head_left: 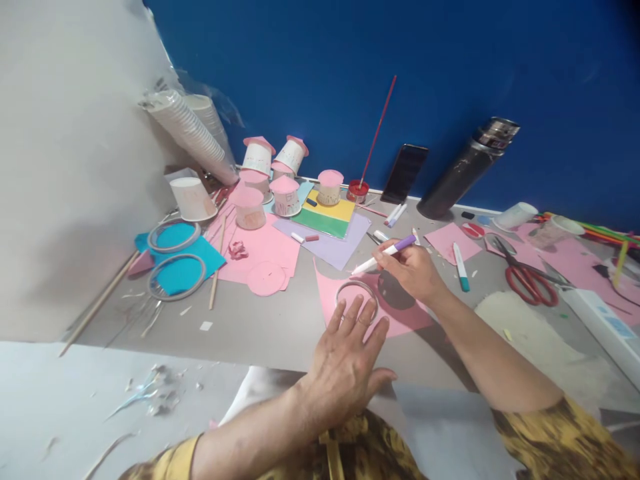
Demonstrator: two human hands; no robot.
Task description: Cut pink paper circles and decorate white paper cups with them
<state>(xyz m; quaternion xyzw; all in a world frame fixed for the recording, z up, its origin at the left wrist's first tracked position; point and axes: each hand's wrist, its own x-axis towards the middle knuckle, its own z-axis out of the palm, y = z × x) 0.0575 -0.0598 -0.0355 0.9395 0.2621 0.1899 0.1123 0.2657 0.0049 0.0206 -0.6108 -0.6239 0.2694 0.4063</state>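
Observation:
My left hand [350, 353] lies with fingers spread, its fingertips pressing on a grey ring [369, 287]. Under the ring is a pink sheet of paper [407, 321] with cut-out edges. Between the fingers of my right hand [413, 267] is a white marker with a purple end [370, 261], its tip pointing left, just above the ring. Whether the tip touches the paper I cannot tell. A pink paper disc [267, 279] rests on pink sheets to the left.
Several paper cups with pink tops [287, 195] stand at the back. Red-handled scissors [530, 283], a teal marker [461, 267] and a power strip [607, 330] lie right. Two hoops [176, 277] sit left on blue sheets. A phone [405, 173] and a dark flask [465, 170] lean against the blue wall.

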